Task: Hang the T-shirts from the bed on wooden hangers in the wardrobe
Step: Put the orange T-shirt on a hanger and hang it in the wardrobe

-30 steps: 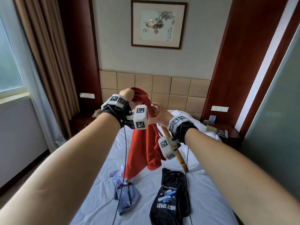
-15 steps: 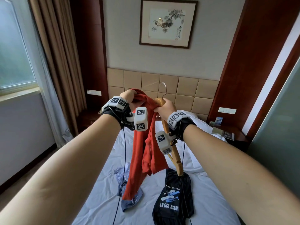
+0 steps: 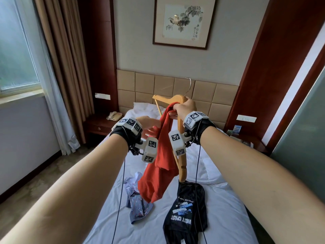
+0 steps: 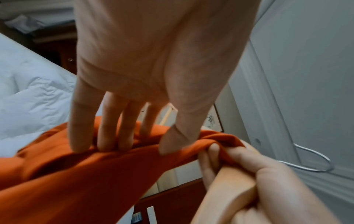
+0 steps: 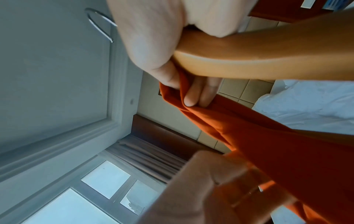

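Observation:
My right hand [image 3: 177, 110] is raised over the bed and grips the top of a wooden hanger [image 3: 181, 155], pinching the edge of a red T-shirt [image 3: 158, 164] against it. The hanger's metal hook [image 3: 189, 85] points up, and one arm hangs down beside the shirt. In the right wrist view, my right hand [image 5: 184, 91] nips the red T-shirt [image 5: 268, 136] under the hanger [image 5: 249, 60]. My left hand [image 3: 151, 131] is lower and left, its straight fingers [image 4: 103, 136] touching the red T-shirt [image 4: 76, 174]. A black printed T-shirt [image 3: 188, 213] and a blue patterned one [image 3: 137, 199] lie on the bed [image 3: 228, 217].
Beyond the bed is a padded headboard [image 3: 175, 85]. A nightstand with a telephone [image 3: 113, 116] is at the left, near curtains [image 3: 66, 67] and a window. Another nightstand [image 3: 242, 138] and a glass partition [image 3: 302, 138] are at the right. Cables hang from both wrists.
My left hand let go of the shirt's top and dropped down-left with fingers straightened. My right hand rose with the hanger and now holds the shirt's edge too.

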Available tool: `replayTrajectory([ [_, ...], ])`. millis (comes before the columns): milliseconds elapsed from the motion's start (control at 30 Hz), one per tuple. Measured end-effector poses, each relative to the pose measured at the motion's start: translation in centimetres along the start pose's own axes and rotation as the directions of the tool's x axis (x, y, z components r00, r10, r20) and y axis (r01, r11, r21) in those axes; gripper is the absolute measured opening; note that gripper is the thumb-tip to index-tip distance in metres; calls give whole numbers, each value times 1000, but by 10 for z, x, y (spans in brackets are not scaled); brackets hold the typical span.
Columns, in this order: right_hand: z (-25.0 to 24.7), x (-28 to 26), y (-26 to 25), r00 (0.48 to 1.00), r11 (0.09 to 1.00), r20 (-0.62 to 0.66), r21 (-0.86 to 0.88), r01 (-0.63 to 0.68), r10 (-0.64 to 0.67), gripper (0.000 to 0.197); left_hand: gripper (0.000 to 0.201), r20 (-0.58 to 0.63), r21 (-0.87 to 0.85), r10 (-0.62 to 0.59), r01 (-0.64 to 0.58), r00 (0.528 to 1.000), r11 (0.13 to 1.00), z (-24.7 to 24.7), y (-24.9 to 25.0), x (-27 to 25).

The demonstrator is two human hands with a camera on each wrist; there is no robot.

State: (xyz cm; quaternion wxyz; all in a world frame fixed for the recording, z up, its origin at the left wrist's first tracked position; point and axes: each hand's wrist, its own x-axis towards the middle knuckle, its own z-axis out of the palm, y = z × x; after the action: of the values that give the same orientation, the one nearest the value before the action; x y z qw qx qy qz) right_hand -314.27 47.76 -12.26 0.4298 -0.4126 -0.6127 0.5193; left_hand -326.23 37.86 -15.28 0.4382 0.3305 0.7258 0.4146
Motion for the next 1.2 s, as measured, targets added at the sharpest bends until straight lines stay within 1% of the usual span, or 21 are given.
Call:
replayTrajectory([
  [33, -1, 0, 0, 1000, 1000, -12, 7, -2, 2, 62, 11, 34, 49, -14, 13, 999, 999, 4, -6, 2],
  [100, -6, 0, 0, 1000, 1000, -13, 24, 2, -2, 63, 31, 63, 152, -12, 2, 998, 988, 14, -15, 7],
  [134, -8, -1, 0, 1000, 1000, -11, 29, 5, -5, 63, 40, 57, 174, -1, -9, 998, 985, 19, -18, 9],
  [167, -10, -1, 1, 1000, 1000, -12, 31, 4, -4, 62, 44, 33, 181, 7, -13, 999, 983, 24, -20, 11],
  [300, -13, 4, 6, 999, 1000, -53, 27, -6, 7, 57, 32, -84, 154, 83, -69, 993, 986, 39, -23, 9],
  [334, -15, 5, 7, 998, 1000, -70, 13, 1, 0, 53, 29, -98, 125, 97, -84, 990, 989, 42, -24, 10],
  [401, -22, 8, 11, 996, 998, -88, -51, 30, -34, 46, 25, -109, 11, 110, -110, 988, 994, 44, -26, 16],
  [467, -30, 10, 19, 997, 990, -39, -121, 66, -71, 37, 22, -124, -161, 118, -137, 985, 977, 45, -28, 18],
  [534, -36, 10, 27, 996, 985, 32, -143, 92, -88, 31, 25, -132, -319, 111, -149, 985, 936, 44, -29, 21],
  [601, -42, 10, 34, 993, 985, 95, -151, 86, -72, 35, 31, -148, -454, 96, -154, 984, 878, 44, -32, 23],
  [634, -44, 9, 38, 989, 986, 134, -149, 82, -62, 38, 31, -161, -512, 80, -152, 984, 845, 45, -33, 23],
  [701, -47, 7, 46, 974, 984, 225, -159, 75, -37, 48, 24, -157, -607, 61, -145, 986, 782, 49, -31, 15],
  [768, -49, 6, 58, 959, 975, 285, -210, 77, -14, 62, 24, -149, -633, 32, -120, 988, 765, 52, -32, 6],
  [801, -49, 4, 65, 952, 971, 304, -223, 81, -9, 70, 26, -137, -642, 40, -119, 990, 757, 54, -33, 4],
  [868, -50, 0, 77, 938, 971, 348, -226, 73, 10, 82, 34, -138, -668, 36, -120, 990, 734, 55, -36, 1],
  [968, -51, -7, 94, 905, 980, 425, -191, 57, 30, 70, 43, -164, -681, 11, -122, 986, 722, 55, -41, -5],
  [1035, -53, -14, 107, 886, 987, 463, -151, 54, 22, 66, 37, -165, -692, 4, -119, 986, 712, 56, -48, -9],
  [1135, -52, -18, 126, 874, 989, 485, -139, 44, 29, 68, 32, -161, -729, -22, -104, 987, 677, 56, -58, -13],
  [1202, -50, -24, 135, 859, 988, 511, -142, 62, 20, 71, 36, -157, -741, -58, -79, 986, 666, 56, -64, -15],
])
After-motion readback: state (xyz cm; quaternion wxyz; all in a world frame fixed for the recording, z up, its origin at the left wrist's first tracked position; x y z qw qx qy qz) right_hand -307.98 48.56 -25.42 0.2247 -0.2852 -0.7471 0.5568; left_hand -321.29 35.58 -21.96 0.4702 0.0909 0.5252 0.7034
